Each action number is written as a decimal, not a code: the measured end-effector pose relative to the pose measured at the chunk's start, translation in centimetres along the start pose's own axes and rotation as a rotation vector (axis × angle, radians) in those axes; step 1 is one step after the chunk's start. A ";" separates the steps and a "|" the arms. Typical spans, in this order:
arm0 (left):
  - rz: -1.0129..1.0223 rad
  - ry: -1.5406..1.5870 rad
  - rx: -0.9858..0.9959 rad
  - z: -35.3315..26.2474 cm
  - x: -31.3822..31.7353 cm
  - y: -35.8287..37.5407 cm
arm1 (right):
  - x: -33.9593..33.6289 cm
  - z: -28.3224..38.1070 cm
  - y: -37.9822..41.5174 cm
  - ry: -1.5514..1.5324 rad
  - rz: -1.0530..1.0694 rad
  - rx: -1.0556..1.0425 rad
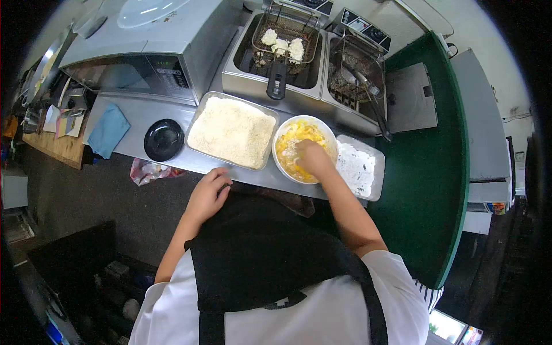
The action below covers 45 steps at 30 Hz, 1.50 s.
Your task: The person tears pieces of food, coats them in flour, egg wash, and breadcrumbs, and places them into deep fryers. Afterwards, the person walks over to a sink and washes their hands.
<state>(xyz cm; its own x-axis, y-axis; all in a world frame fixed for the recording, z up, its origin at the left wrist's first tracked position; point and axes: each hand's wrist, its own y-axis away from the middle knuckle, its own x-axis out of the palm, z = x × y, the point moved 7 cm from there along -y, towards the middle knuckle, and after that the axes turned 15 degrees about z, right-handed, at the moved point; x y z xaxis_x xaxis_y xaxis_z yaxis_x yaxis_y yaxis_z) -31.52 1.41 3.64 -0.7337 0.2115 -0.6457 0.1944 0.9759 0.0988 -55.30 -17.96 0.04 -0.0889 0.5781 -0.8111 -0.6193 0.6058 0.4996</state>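
Observation:
My right hand (314, 158) reaches down into a white bowl (334, 150) of yellow egg mixture (290, 159). Its fingers are bent together at the mixture, and what they hold, if anything, is hidden. At the counter's front edge, my left hand (211, 195) has loosely curved fingers slightly apart and nothing in them. Just beyond it lies a metal tray (272, 127) filled with pale breadcrumbs (230, 131). Right of the bowl, partly behind my right forearm, is a tray (376, 179) of white powder (355, 167) that looks like flour.
Behind the trays stand two fryers (270, 83); one basket (310, 34) holds several pale coated pieces (295, 50), the other basket (357, 57) holds tongs (368, 83). A microwave (167, 63), a black plate (164, 140) and a blue cloth (109, 131) are leftward. A green panel (428, 190) borders the right.

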 end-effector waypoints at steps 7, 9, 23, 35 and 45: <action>0.008 -0.007 -0.013 -1.6 1.2 -0.4 | 0.7 -1.5 -1.8 0.105 -0.148 -0.054; 0.020 -0.020 -0.025 -1.7 1.6 -0.3 | -0.2 -2.1 -1.8 0.083 -0.144 -0.043; -0.067 -0.023 -0.171 -2.9 4.1 2.9 | -0.9 -4.1 -3.0 -0.013 -0.092 0.127; -0.214 -0.038 -0.262 -3.4 4.9 5.7 | -3.1 -5.6 -1.4 -0.386 -0.402 -0.014; -0.410 -0.042 -0.277 -3.1 7.8 9.6 | 2.1 -0.5 -2.0 -0.463 0.028 -0.300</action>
<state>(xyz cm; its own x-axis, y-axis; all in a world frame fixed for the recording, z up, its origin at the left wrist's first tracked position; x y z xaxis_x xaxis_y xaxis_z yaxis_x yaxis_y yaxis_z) -37.35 12.58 1.92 -0.6857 -0.1896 -0.7028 -0.2891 0.9570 0.0239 -54.63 -18.24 -2.81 0.2015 0.8128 -0.5466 -0.8229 0.4431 0.3555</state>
